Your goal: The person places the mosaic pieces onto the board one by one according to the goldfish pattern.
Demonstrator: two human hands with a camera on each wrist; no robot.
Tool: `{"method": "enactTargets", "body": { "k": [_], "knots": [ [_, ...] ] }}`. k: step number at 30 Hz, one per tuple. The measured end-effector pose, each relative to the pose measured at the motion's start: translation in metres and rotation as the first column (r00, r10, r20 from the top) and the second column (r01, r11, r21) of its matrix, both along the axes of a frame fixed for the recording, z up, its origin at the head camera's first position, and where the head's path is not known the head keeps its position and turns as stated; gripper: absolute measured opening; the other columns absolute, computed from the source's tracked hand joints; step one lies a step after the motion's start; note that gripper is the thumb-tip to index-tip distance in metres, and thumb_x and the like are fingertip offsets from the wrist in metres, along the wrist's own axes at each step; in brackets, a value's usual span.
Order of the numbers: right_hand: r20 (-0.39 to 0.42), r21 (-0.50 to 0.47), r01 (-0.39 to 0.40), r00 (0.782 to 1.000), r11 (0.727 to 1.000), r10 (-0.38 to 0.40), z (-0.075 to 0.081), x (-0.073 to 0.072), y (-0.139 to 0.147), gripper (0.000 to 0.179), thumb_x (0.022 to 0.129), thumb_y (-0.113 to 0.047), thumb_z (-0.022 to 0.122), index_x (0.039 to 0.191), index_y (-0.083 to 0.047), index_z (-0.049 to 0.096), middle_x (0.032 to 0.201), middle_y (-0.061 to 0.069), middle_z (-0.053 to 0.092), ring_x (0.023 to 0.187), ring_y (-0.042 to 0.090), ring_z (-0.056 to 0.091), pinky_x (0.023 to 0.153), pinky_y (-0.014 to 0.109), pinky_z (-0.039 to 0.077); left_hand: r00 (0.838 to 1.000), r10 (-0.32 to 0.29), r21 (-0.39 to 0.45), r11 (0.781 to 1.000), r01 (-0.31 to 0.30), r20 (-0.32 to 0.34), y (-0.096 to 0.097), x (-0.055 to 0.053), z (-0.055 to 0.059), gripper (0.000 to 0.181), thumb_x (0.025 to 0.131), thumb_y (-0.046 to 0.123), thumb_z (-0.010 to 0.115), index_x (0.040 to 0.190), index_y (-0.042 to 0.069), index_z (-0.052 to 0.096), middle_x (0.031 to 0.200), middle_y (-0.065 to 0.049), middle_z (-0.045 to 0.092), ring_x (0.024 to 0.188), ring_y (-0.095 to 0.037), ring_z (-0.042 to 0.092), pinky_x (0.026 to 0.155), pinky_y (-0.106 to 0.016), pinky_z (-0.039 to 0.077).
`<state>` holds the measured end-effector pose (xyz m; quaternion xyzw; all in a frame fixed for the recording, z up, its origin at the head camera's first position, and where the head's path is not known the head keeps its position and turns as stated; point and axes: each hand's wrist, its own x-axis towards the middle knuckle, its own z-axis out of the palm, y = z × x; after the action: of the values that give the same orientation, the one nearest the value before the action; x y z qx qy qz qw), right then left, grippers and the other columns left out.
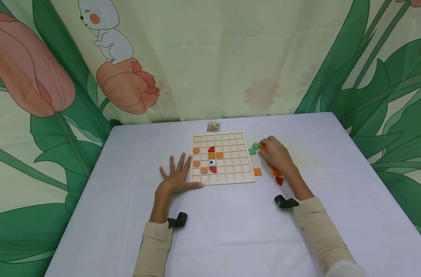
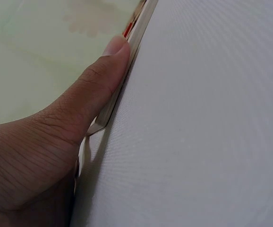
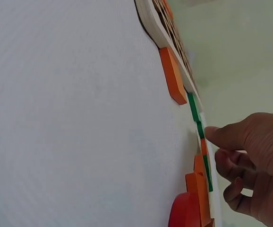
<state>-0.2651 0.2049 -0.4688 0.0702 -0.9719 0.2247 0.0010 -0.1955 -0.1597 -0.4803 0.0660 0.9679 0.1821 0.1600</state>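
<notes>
1. Wears beige sleeves (image 1: 155, 246), nearest the head camera, with a black wrist camera (image 1: 178, 220) at each cuff.
2. Spreads the left hand (image 1: 175, 180) wide at the near-left corner of a pale gridded board (image 1: 237, 162), between both hands on the white tablecloth (image 1: 227, 227); lays the thumb along its near edge.
3. Bends the right hand (image 1: 277, 154) beyond the board's right side, fingers curled, tips at an orange piece (image 1: 263, 147) beside two green pieces (image 1: 252, 151); cannot tell whether gripping it.
4. Has, on the board's left half, three orange discs (image 1: 196, 164), two red quarter-rounds (image 1: 213, 169), two orange squares (image 1: 219, 155) and a white disc (image 1: 212, 162) with black dot.
5. Has an orange tile (image 1: 257, 172) just beside the right edge, a red wedge (image 1: 279, 180) near the right forearm.
</notes>
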Motion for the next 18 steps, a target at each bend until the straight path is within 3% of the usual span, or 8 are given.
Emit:
{"method": "enactTargets", "body": {
  "k": [6,18],
  "knots": [
    [0.015,0.016,0.057,0.998,0.998,-0.057,-0.0047,-0.0019,0.0079,0.038,0.092,-0.017,0.068,0.125,0.001,0.061,0.120,0.021,0.054,0.099,0.033,0.056,0.089,0.047,0.053,1.000,-0.002,0.002,1.000,0.002,0.000,0.0000,0.0013,-0.0011,0.120,0.071,0.074,0.069,0.158,0.026,0.002,0.166,-0.004,-0.011,0.147,-0.041,-0.026,0.104,-0.077,-0.014],
    [0.093,0.004,0.036,0.995,0.999,-0.036,0.0006,-0.0043,0.0090,0.030,0.094,-0.009,0.065,0.121,0.002,0.063,0.121,0.021,0.053,0.101,0.034,0.053,0.093,0.046,0.052,1.000,-0.006,0.004,1.000,0.006,-0.001,-0.0007,0.0005,-0.0027,0.120,0.071,0.074,0.068,0.158,0.027,0.000,0.166,-0.002,-0.013,0.146,-0.040,-0.027,0.104,-0.076,-0.015]
  ]
}}
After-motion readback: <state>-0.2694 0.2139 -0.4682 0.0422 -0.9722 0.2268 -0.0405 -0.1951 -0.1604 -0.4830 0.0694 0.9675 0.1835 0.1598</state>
